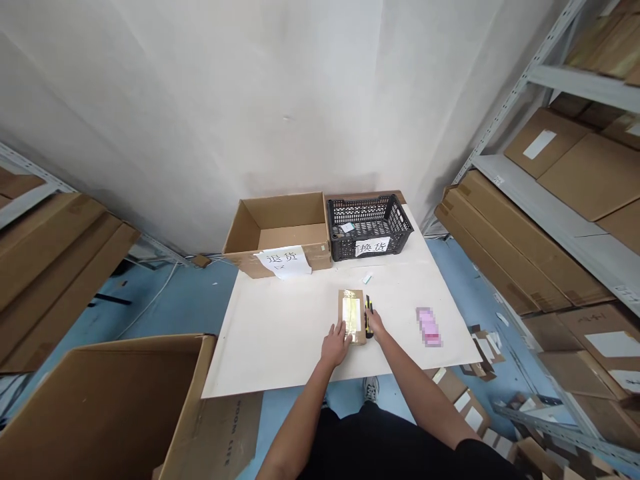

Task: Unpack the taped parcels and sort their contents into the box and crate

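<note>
Small brown parcel [350, 313] (tape-glossy, white label) flat on the bench [280, 337], left hand [336, 344] spread open on its near corner, right hand [377, 325] clenched round a yellow-black knife [369, 312] beside its right edge.

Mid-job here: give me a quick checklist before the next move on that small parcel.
1. Small brown cardboard parcel with white label lies flat on the white table: ok.
2. Left hand rests on the parcel's near end: ok.
3. Right hand is at the black-and-yellow utility knife beside the parcel: ok.
4. Knife blade state: cannot tell.
5. Left hand apart from the knife: ok.
6. Blurred pink item lies apart from the parcel: ok.
</note>
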`<state>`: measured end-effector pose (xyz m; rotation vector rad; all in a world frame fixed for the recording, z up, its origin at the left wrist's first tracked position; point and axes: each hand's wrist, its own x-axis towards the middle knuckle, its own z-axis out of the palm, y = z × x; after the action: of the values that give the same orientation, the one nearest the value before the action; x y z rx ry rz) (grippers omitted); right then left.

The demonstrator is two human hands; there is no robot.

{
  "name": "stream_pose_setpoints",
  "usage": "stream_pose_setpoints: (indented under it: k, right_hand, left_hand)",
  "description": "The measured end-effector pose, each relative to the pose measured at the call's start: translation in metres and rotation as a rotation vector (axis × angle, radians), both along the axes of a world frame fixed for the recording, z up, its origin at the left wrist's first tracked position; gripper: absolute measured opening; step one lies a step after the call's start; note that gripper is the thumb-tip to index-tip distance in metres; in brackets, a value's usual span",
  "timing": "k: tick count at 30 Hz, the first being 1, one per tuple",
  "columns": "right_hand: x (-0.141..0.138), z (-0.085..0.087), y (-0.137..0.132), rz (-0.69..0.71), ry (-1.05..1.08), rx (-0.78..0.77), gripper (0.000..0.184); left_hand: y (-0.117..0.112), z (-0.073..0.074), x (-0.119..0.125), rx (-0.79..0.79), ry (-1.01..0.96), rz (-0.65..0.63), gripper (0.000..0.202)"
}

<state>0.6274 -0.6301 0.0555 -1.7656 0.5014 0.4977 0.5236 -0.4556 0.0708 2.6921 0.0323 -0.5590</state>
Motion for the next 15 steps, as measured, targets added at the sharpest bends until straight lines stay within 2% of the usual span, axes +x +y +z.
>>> stream_pose_setpoints:
  k: [4,6,8,11,15]
  right_hand:
    - [-0.014,0.002,0.024,0.016,0.004,0.304,0.047]
    - [-0.016,0.003,0.04,0.014,-0.016,0.304,0.053]
    - [-0.02,0.003,0.057,-0.022,-0.036,0.201,0.058]
    - [-0.032,-0.001,0.083,-0.029,0.001,0.076,0.061]
    - [-0.042,-0.002,0.109,0.07,-0.031,0.096,0.062]
  left_hand:
    - [0.061,0.001,-0.006,0.018,0.086,0.182,0.066]
    - [0.09,0.002,-0.011,0.052,0.073,0.296,0.068]
    - [0.11,0.0,-0.016,0.029,0.021,0.309,0.067]
    - [0.119,-0.007,-0.022,-0.068,0.041,0.198,0.069]
    - [0.105,-0.02,-0.022,-0.161,0.103,0.183,0.08]
